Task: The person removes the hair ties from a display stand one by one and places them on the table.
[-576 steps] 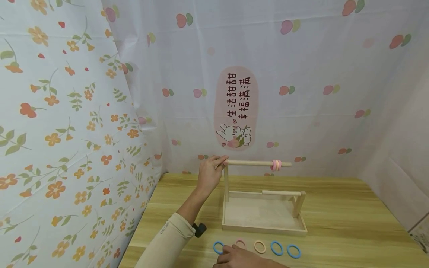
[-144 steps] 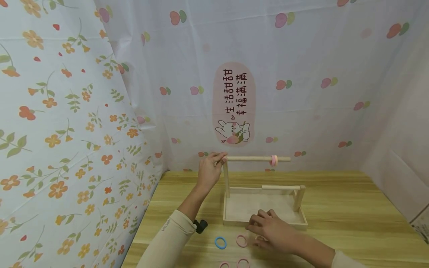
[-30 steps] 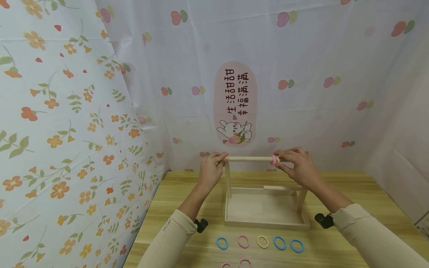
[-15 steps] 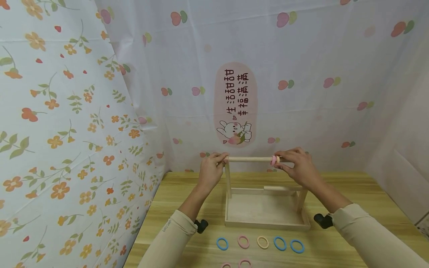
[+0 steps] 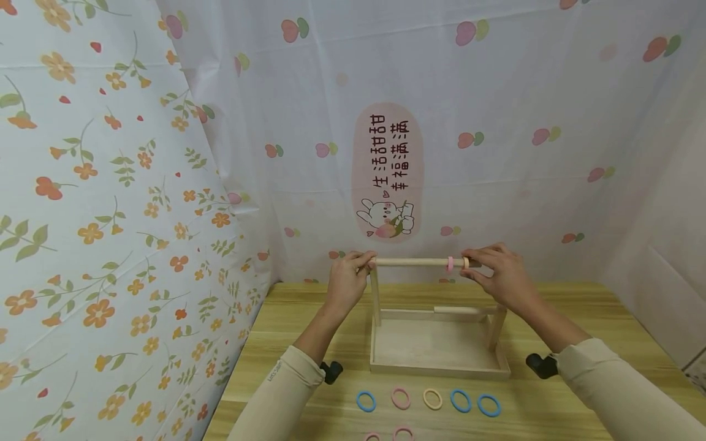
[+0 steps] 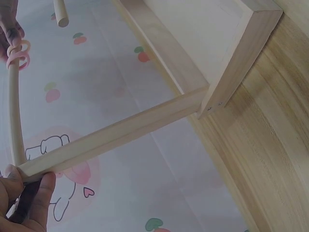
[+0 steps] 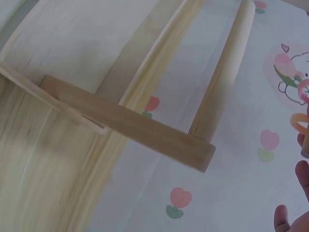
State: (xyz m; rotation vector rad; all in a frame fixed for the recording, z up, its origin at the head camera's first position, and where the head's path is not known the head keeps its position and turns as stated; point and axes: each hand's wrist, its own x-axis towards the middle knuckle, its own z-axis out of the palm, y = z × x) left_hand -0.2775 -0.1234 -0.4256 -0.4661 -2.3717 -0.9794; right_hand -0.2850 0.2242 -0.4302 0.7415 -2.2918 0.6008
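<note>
A wooden stand carries a long upper rod at its left post. My left hand grips the top of that post, thumb and fingers around the corner in the left wrist view. A pink ring hangs on the rod, towards its right end. Just to the right of it, my right hand pinches a pale orange ring near the rod's free tip. In the right wrist view the orange ring is at the right edge, close to the rod's tip.
Below the upper rod, a shorter rod juts left from the right post above the tray base. In front lie blue rings, a pink ring and a yellowish ring, with more pink rings nearer.
My right hand has slid the pale orange ring rightward along the rod, apart from the pink ring. My left hand keeps its grip. Earlier, 19.2 seconds ago, several rings sat together there.
</note>
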